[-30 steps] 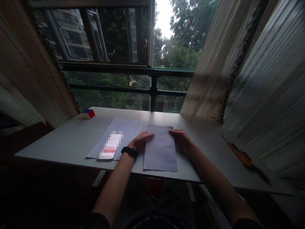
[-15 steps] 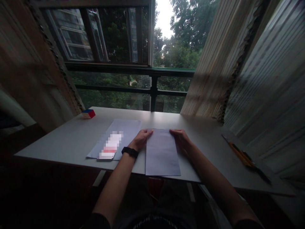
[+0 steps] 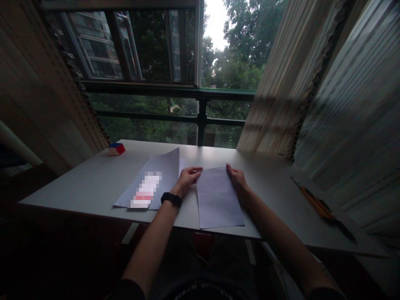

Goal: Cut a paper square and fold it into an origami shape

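Note:
A folded white sheet of paper (image 3: 218,200) lies on the grey table (image 3: 93,179), with its near edge over the table's front edge. My left hand (image 3: 186,178) pinches the sheet's far left corner. A black watch sits on that wrist. My right hand (image 3: 236,179) presses its fingers on the sheet's far right corner and right edge. To the left lies a second white sheet (image 3: 162,171), its far right corner lifted off the table. On that sheet rests a phone (image 3: 144,192).
A small colourful cube (image 3: 116,148) stands at the table's far left corner. Pencils and a dark tool (image 3: 318,204) lie at the right end. Behind the table are a window railing, trees and curtains on both sides.
The folded sheet has turned and slid to the right under my hands. The far right corner of the left sheet has lifted up.

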`<action>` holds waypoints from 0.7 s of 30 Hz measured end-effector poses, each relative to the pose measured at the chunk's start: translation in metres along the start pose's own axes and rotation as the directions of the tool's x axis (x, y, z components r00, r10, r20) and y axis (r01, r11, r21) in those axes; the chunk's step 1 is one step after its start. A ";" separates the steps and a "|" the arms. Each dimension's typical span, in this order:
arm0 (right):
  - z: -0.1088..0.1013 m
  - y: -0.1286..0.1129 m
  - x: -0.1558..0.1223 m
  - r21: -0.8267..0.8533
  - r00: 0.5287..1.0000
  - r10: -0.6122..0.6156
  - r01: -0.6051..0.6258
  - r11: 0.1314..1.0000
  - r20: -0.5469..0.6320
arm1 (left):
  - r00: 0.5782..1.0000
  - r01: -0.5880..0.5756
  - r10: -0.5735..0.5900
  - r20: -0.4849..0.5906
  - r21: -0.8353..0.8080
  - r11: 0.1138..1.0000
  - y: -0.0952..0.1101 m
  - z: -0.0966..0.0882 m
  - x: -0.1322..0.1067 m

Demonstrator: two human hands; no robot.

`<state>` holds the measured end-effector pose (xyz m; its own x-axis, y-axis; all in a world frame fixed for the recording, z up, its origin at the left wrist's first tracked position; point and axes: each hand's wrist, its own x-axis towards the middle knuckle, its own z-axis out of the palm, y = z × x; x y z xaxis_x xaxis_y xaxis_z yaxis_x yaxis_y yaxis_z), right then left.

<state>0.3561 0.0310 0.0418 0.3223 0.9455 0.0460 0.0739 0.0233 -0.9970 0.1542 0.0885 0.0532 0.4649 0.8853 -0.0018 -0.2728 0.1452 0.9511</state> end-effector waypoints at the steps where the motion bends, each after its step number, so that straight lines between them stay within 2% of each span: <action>1: 0.000 0.000 0.000 -0.003 0.997 -0.016 0.016 1.000 -0.076 | 1.000 0.000 0.000 -0.005 0.013 1.000 -0.001 0.000 0.000; 3: 0.000 0.000 0.000 -0.002 0.982 -0.028 0.028 1.000 -0.185 | 1.000 -0.004 0.004 -0.011 0.034 0.999 -0.002 0.000 0.001; 4: 0.000 -0.001 0.000 0.002 0.980 -0.026 0.027 1.000 -0.197 | 1.000 -0.007 0.008 -0.018 0.043 0.999 -0.002 0.000 0.002; 10: -0.002 -0.002 -0.001 0.144 0.996 0.015 -0.002 0.990 -0.091 | 0.990 -0.047 0.053 -0.134 0.053 0.997 -0.006 -0.004 0.009; 14: -0.009 -0.007 -0.003 0.059 0.997 0.070 -0.068 0.996 -0.033 | 0.982 -0.058 0.066 -0.179 0.049 0.997 -0.005 -0.005 0.009; 17: -0.021 -0.014 -0.004 -0.032 0.994 0.097 -0.095 0.995 0.048 | 0.990 -0.025 0.031 -0.135 0.046 0.999 0.000 -0.004 0.005; 21: -0.033 -0.019 -0.005 -0.161 0.957 0.138 -0.099 0.982 0.253 | 0.994 0.078 -0.082 0.072 0.060 0.995 0.007 -0.003 -0.002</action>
<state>0.3845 0.0149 0.0621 0.0795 0.9908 -0.1092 0.1923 -0.1227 -0.9736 0.1485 0.0891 0.0587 0.5448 0.8366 -0.0575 -0.1847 0.1865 0.9649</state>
